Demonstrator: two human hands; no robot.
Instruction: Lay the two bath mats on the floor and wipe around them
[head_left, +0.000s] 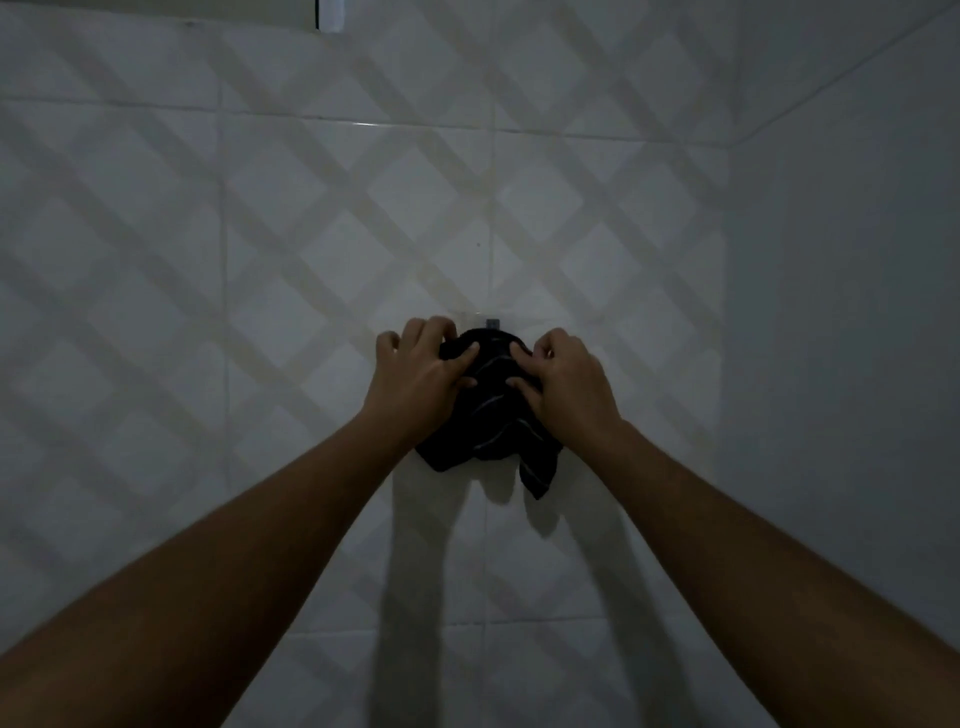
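A small black cloth (491, 415) with thin pale stripes hangs bunched against a tiled wall, under a clear stick-on hook (491, 320). My left hand (423, 374) grips its upper left part with fingers curled into the fabric. My right hand (563, 382) holds its upper right part the same way. Both arms reach forward at about chest height. The cloth's lower corners dangle free below my hands. No bath mat is in view.
The wall (260, 260) is white tile with a pale diamond pattern. A plain side wall (841, 312) meets it in a corner on the right. A white fitting (330, 15) shows at the top edge. The room is dim.
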